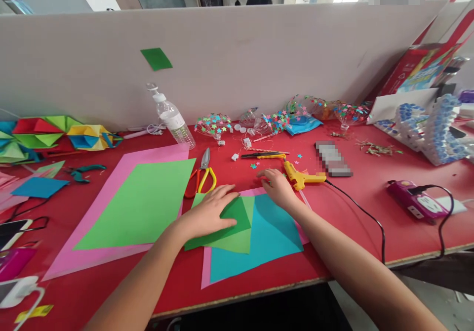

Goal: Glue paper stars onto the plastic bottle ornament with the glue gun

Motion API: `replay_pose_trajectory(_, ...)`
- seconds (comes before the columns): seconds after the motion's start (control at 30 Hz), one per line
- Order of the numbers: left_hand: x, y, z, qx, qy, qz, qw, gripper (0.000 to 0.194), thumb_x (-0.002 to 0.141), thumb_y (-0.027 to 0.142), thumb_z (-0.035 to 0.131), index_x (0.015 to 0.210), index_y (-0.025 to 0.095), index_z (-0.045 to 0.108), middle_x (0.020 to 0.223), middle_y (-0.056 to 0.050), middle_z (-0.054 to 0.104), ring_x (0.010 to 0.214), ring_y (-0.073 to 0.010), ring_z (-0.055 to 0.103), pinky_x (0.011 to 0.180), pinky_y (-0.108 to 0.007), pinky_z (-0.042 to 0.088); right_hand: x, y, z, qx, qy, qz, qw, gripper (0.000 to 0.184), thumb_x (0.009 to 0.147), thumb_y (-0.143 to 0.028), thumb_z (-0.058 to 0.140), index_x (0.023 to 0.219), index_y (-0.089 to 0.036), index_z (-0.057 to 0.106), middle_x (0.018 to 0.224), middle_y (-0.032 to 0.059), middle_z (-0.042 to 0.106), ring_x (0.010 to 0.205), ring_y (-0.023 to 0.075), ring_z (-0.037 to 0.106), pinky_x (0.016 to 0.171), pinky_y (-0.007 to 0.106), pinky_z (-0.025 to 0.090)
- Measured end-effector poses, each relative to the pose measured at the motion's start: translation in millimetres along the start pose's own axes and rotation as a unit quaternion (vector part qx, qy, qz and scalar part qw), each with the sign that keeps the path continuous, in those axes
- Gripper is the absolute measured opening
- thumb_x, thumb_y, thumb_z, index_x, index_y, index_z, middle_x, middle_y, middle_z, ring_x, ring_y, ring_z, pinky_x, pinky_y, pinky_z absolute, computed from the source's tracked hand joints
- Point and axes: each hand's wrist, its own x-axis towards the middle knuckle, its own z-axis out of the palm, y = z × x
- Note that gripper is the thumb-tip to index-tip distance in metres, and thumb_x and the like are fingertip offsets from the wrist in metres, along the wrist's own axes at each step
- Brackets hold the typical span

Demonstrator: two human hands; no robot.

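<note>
My left hand [211, 212] lies with spread fingers on a dark green paper square [240, 217]. Beneath that square is a lighter green sheet [237, 243], which overlaps a blue sheet [274, 247] with pink paper [206, 271] under it. My right hand [274, 185] rests at the far edge of the blue sheet, fingers loosely extended, with no held object visible. Just right of it lies a yellow glue gun [298, 177] with a clear glue stick [305, 200] near it. Scissors [203, 173] with red and yellow handles lie beyond my left hand.
A large green sheet [144, 202] on pink paper [81, 232] lies at left. Behind stand a plastic bottle [174, 118] and star-decorated clear balls [214, 123]. A utility knife [264, 156] and a phone-like slab [332, 159] lie ahead. A black cord [363, 212] runs from the glue gun.
</note>
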Motion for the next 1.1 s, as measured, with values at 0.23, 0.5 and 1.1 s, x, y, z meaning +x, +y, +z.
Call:
replay_pose_trajectory(0.23, -6.6, 1.4, 24.1, -0.003, 0.044, 0.043, 0.998, 0.054, 0.09, 0.044, 0.055, 0.138, 0.021, 0.046, 0.153, -0.01, 0.035, 0.144, -0.0303, 0.026, 0.118, -0.054, 0.022, 24.6, -5.3, -40.9, -0.215, -0.03, 0.088, 0.972, 0.018, 0.09, -0.02, 0.051, 0.096, -0.017, 0.068, 0.102, 0.0117, 0.07, 0.102, 0.0239, 0.062, 0.088, 0.034, 0.047)
replay_pose_trajectory(0.5, -7.4, -7.9, 21.5, -0.034, 0.14, 0.07, 0.987, 0.039, 0.092, 0.039, 0.053, 0.124, 0.017, 0.058, 0.139, -0.014, 0.049, 0.133, -0.0307, 0.04, 0.113, -0.053, 0.032, 100.4, 44.0, -66.2, -0.378, -0.104, 0.233, 0.89, 0.036, 0.092, -0.037, 0.057, 0.121, -0.016, 0.055, 0.122, 0.009, 0.058, 0.104, 0.0202, 0.06, 0.088, 0.041, 0.053)
replay_pose_trajectory(1.1, -1.7, -16.0, 27.9, -0.082, 0.151, 0.066, 0.983, 0.028, 0.09, 0.026, 0.054, 0.117, 0.023, 0.06, 0.13, -0.009, 0.054, 0.125, -0.0262, 0.048, 0.107, -0.048, 0.041, 52.5, 43.8, -104.0, -0.076, 0.166, 0.134, 0.974, 0.019, 0.091, -0.024, 0.035, 0.103, -0.019, 0.049, 0.093, 0.005, 0.068, 0.075, 0.012, 0.066, 0.063, 0.024, 0.05)
